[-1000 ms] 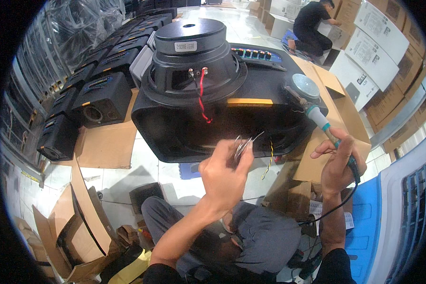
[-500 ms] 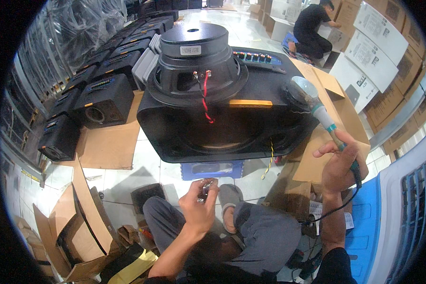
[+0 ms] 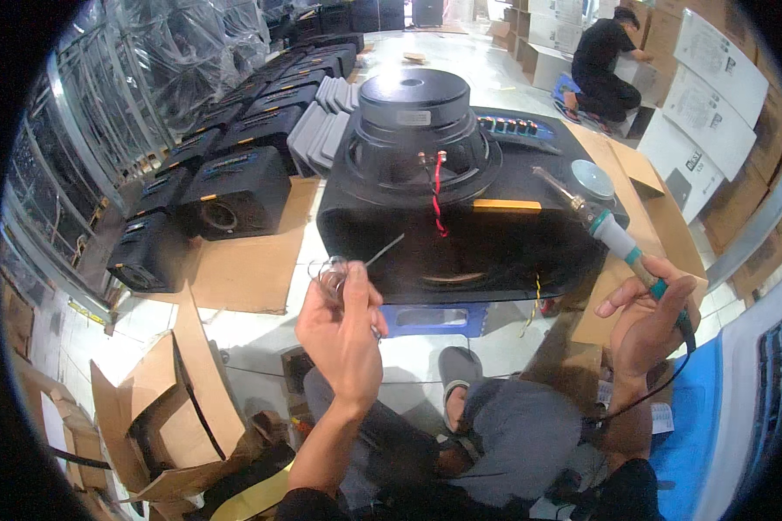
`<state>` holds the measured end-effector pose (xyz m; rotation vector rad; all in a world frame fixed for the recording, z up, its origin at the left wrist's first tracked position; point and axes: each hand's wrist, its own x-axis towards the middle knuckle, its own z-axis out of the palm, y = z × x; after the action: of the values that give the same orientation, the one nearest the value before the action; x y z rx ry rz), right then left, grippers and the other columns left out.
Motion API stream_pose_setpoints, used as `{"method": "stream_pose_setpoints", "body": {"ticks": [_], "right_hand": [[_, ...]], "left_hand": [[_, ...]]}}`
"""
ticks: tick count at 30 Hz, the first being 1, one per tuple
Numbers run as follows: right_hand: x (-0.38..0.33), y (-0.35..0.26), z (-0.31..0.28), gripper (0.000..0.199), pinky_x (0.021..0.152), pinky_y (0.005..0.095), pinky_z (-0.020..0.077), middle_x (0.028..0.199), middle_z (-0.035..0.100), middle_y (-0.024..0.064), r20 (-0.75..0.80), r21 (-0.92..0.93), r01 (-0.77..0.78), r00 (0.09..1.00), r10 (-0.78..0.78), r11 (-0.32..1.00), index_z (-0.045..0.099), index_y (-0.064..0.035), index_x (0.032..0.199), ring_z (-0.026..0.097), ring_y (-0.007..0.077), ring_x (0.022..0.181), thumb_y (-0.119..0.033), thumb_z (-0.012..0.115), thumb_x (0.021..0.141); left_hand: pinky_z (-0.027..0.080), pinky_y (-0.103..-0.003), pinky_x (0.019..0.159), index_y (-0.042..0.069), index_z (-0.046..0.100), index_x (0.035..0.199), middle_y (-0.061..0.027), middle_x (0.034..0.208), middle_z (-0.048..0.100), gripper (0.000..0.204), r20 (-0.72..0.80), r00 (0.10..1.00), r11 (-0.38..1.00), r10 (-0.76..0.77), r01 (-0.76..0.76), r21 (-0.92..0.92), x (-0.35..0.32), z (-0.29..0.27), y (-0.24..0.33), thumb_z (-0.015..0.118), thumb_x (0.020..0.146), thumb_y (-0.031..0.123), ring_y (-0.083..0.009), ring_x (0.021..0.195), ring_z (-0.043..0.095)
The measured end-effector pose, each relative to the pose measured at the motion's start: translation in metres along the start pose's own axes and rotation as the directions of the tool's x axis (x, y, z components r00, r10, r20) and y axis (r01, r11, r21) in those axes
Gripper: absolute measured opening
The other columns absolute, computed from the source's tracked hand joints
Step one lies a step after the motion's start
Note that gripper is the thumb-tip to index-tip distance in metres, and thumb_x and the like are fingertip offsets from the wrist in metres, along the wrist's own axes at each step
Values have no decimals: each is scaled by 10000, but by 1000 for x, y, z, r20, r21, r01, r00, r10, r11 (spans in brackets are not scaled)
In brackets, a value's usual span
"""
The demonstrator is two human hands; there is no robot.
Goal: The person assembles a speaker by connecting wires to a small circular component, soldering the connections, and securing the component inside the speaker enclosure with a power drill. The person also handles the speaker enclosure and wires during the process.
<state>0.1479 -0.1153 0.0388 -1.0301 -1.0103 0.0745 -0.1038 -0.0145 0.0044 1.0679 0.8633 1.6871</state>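
My right hand (image 3: 656,317) is closed around the handle of a soldering iron (image 3: 613,234), whose tip points up and to the left, near a round silvery disc (image 3: 592,179) on the black speaker box (image 3: 391,252). In my left hand (image 3: 343,334) is a small coil of solder wire (image 3: 332,276), with one end sticking out toward the box. A large black speaker driver (image 3: 415,130) rests face down on top of the box. Red and black twisted wires (image 3: 438,195) hang from its terminals. A yellow wire (image 3: 537,300) dangles from the box front.
Under the box stands a blue stool (image 3: 434,319). Rows of black speaker boxes (image 3: 235,191) line the left, with an open cardboard box (image 3: 165,408) nearer. A blue plastic piece (image 3: 695,417) is at my right. Another person (image 3: 608,69) crouches by stacked cartons at the back.
My left hand has risen with the solder, whose free end now shows against the box. The iron's tip has come away from the silvery disc. The view has shifted left.
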Motion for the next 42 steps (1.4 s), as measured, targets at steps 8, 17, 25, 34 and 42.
{"method": "stream_pose_setpoints", "body": {"ticks": [8,17,25,34,42], "right_hand": [[8,4,41,616,425,338,515,673,600,141,131,188,-141,984,118,972,664,61,1024,593,216,485,-496,409,1094],[76,22,60,511,374,295,480,572,572,96,238,281,-305,941,242,910,660,26,1007,540,156,413,-452,494,1076],[80,24,62,502,360,287,473,563,570,83,242,244,-318,935,260,916,663,19,998,541,142,405,-456,520,1067],[83,18,62,515,375,288,488,572,583,110,289,209,-268,936,202,941,680,59,977,580,159,439,-418,515,1078],[86,-2,56,508,446,276,490,599,618,142,377,-8,-102,921,98,995,708,75,957,602,177,469,-388,531,1065]], "left_hand": [[425,-201,564,-31,693,1007,-35,758,676,179,68,985,984,156,-161,76,43,35,18,726,976,142,-45,633,568],[285,-194,408,19,686,905,15,681,632,161,157,956,936,248,-279,214,78,45,28,724,975,159,5,475,423],[338,-200,502,-6,709,927,15,711,655,150,181,956,931,233,-273,243,77,48,28,732,961,138,-8,567,480],[430,-220,601,-28,717,952,-11,756,691,163,213,938,904,273,-326,277,77,48,25,741,948,134,-37,666,566],[408,-181,574,-31,708,944,11,737,663,147,256,893,832,370,-442,336,78,53,17,739,960,112,-14,660,546]]}}
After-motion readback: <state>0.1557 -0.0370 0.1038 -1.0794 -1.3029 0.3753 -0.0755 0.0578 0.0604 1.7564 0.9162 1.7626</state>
